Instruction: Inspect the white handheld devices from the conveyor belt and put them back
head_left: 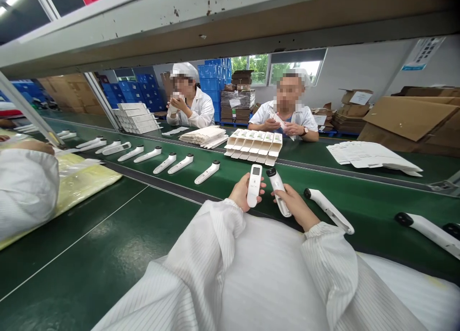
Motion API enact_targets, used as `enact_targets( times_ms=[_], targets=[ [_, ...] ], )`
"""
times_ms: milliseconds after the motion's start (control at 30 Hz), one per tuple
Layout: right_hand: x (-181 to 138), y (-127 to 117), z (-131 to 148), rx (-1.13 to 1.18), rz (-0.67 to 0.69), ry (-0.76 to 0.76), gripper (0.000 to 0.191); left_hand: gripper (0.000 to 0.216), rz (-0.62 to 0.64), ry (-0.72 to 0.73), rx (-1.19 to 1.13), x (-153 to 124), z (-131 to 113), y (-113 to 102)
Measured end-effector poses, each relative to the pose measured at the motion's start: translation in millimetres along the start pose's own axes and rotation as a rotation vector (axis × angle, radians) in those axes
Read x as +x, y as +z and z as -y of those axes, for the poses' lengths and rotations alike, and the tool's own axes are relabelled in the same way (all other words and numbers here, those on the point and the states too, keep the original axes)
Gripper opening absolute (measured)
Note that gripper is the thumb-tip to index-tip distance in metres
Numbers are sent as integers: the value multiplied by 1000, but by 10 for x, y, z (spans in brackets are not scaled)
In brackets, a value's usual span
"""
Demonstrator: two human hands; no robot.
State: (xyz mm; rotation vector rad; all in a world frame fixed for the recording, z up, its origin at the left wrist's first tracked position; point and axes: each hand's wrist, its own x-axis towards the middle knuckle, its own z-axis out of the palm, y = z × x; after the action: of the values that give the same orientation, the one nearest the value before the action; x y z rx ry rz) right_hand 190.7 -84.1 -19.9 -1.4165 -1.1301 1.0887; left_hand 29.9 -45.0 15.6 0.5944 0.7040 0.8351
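A slim white plastic handheld device with a dark oblong display [255, 171] is clasped in the left hand [244, 192], the fingers being closed around its body and the display being turned up toward the camera; a second slim white plastic handheld device with a round black tip [278, 191] is clamped in the right hand [292, 204], its tip being directed upward and its body being tilted across the fingers; both devices are held just beside each other, apart and not touching, above a green conveyor belt [362, 197]. The wrists are covered by white striped sleeves [224, 230]; a white device with a black end [328, 210] is laid on the belt just right of the right hand, and another [427, 233] is laid well to the right. A long slanted row of similar white devices [165, 163] is set out along the belt to the left; beyond it, white folded cardboard inserts [253, 146] and a stack of white boxes [136, 119] are placed on a farther belt. Two co-workers in white coats and caps [189, 98] [285, 108] are seated across the line, a white object being held in the hands of each; a white-sleeved arm of a nearby person [27, 192] is seen at the left, over a yellow plastic sheet [84, 187]; blue crates [212, 84] and brown cardboard cartons [408, 120] are stacked behind.
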Motion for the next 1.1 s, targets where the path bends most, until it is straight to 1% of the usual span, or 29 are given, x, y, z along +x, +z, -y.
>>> enact_targets(
  times_ms=[67, 200, 267, 367, 500, 600, 700, 733, 800, 833, 900, 967, 1000, 1033, 1100],
  targets=[
    [18, -21, -3, -40, -19, -16, 23, 45, 2, -7, 25, -18, 31, 37],
    [-17, -3, 35, 21, 26, -89, 23, 46, -30, 18, 48, -13, 43, 19],
    [-49, 12, 61, 48, 33, -103, 29, 45, -45, 24, 48, 4, 47, 0],
    [-73, 11, 86, 57, 22, -96, 42, 46, -51, 22, 62, 24, 61, -9],
    [-33, -22, 73, 25, 27, -29, 43, 47, -43, 18, 85, 19, 77, 5],
    [24, -59, 28, -52, 7, 51, 38, 48, -43, 7, 82, 12, 82, 5],
    [76, -122, -37, -284, -76, 96, 29, 49, -41, 0, 87, 16, 85, -5],
    [88, -148, -59, -396, -114, 83, 27, 48, -39, -1, 92, 20, 87, -6],
    [97, -192, -93, -612, -179, 6, 24, 46, -38, -5, 101, 30, 94, -3],
    [93, -205, -101, -688, -208, -54, 23, 44, -47, -7, 102, 36, 100, 3],
    [70, -200, -93, -759, -258, -202, 25, 37, -91, -11, 90, 46, 126, 24],
    [32, -147, -52, -728, -275, -349, 30, 28, -160, -8, 63, 52, 172, 54],
    [11, -106, -25, -671, -253, -401, 32, 22, -181, 12, 44, 53, 203, 72],
    [-12, -57, 4, -582, -204, -430, 34, 17, -183, 43, 26, 54, 236, 88],
    [-53, 41, 55, -331, -47, -396, 35, 18, -147, 111, 4, 54, 295, 115]
  ],
)
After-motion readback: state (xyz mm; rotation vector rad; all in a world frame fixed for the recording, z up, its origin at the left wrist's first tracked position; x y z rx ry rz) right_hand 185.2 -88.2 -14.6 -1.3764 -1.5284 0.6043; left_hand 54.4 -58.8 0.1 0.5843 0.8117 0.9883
